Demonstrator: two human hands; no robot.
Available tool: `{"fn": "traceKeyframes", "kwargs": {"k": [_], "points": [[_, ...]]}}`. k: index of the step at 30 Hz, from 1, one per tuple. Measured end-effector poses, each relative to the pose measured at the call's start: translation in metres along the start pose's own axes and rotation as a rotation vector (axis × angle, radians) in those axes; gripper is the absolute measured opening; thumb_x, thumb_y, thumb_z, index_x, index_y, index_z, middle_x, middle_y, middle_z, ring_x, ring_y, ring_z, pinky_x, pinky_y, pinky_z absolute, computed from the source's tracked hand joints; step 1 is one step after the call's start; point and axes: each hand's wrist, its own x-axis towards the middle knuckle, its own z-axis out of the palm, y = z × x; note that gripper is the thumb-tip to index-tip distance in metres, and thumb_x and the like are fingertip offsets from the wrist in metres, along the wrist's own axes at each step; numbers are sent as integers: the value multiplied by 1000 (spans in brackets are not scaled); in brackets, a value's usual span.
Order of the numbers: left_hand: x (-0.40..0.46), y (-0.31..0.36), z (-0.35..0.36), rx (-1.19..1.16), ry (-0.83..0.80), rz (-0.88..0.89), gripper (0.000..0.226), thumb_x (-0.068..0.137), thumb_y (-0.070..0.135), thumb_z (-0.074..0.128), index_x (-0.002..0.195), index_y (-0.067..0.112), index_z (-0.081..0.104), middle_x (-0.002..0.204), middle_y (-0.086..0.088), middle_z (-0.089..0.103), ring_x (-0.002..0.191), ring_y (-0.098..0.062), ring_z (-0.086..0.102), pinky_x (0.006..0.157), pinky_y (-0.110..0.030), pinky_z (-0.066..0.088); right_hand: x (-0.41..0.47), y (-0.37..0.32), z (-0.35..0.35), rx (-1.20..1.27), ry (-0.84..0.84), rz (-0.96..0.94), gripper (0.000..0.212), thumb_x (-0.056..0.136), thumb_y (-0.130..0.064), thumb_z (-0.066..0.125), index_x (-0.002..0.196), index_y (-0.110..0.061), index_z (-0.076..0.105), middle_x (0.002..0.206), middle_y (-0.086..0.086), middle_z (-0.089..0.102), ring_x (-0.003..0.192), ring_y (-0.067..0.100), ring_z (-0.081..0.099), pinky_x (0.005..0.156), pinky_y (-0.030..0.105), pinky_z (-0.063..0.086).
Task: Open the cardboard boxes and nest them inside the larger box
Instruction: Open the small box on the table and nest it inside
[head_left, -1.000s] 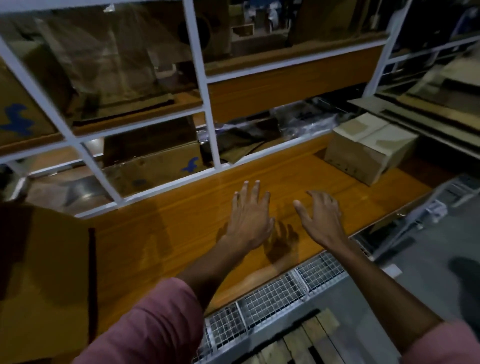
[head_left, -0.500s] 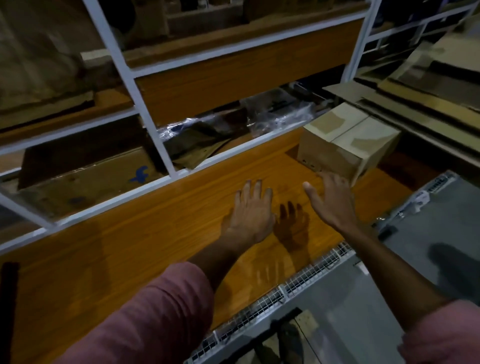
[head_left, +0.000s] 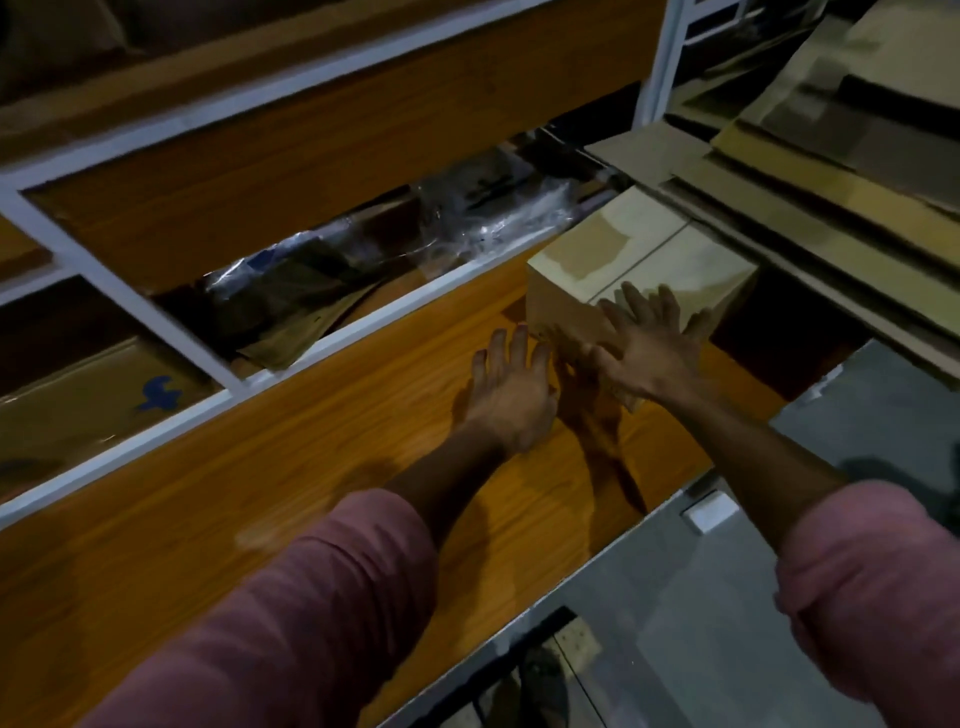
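The box (head_left: 641, 275) sits closed at the right end of the wooden shelf (head_left: 260, 493), its long axis and the seam between its 2 top flaps running away toward the upper right. It is plain tan cardboard. The right hand (head_left: 644, 348), fingers spread, reaches over its near top edge; the left hand (head_left: 511, 395), fingers spread too, is just beside its near face.

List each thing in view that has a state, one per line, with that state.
cardboard box: closed, top flaps shut, upright on the wooden shelf.
left hand: open, fingers spread, just short of the box's near side; contact unclear.
right hand: open, fingers spread over the box's near top edge; blurred.
plastic wrap: crumpled, behind the white rail.
flat cardboard sheets: folded flat, stacked on the right.
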Motion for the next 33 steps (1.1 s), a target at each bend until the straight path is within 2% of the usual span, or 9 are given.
{"fn": "traceKeyframes", "kwargs": {"k": [4,7,11,17,24,27,30,32,33], "points": [[19,11,1,26,-37,8,71,102,45,49,159,18,16,169,-12,0,154,-40,-5,122,-60,8,29,21,9,-63,-93,1,78,95,-68,35,159,-45,-3,169,-13,-13,154,41,-14,108,82,0],[25,8,1,54,-54,-14,70,102,42,48,159,18,16,169,-11,-3,154,-40,-6,122,-59,7,43,17,14,-5,-75,-15,66,96,-62,19,159,-44,8,170,-15,-2,154,43,-5,108,83,9],[26,-8,-4,73,-46,-67,66,103,33,46,159,16,16,169,-12,-2,154,-39,-6,123,-58,8,27,-17,19,-17,-71,-98,65,96,-57,16,159,-41,11,170,-11,6,150,50,-1,109,79,20],[-2,-53,-9,1,-31,-99,66,106,32,38,161,10,10,170,-10,1,156,-27,-4,125,-51,8,-27,-133,23,-19,-77,-164,68,100,-59,35,160,-40,8,170,-16,-3,153,42,-5,106,75,24],[-100,-146,-6,-62,2,-257,82,94,25,62,161,19,14,169,-4,9,156,-22,6,120,-56,20,-85,-245,40,-8,-137,-325,81,95,-61,47,161,-33,9,170,-14,-7,153,40,-6,100,66,32],[-154,-184,-4,-44,41,-302,82,89,31,68,158,20,25,166,-8,19,153,-27,14,116,-56,28,-131,-292,45,-17,-123,-392,89,88,-57,59,160,-29,14,170,-8,1,151,38,4,99,64,34],[-207,-219,-6,-10,49,-398,63,92,32,64,149,20,40,159,-7,31,148,-28,24,114,-54,30,-179,-341,54,48,-145,-433,86,88,-58,59,159,-30,18,170,-4,6,150,37,9,104,63,31],[-250,-248,-10,51,88,-473,46,96,36,55,138,19,50,150,-7,42,141,-29,33,110,-53,32,-212,-383,50,150,-233,-545,78,91,-53,58,157,-25,27,168,2,16,147,37,13,113,58,25],[-272,-264,-11,78,100,-519,44,97,39,49,136,19,51,148,-7,44,141,-31,33,110,-53,31,-226,-404,47,206,-274,-629,66,93,-49,55,150,-20,39,161,8,31,143,35,23,114,52,22]]}}
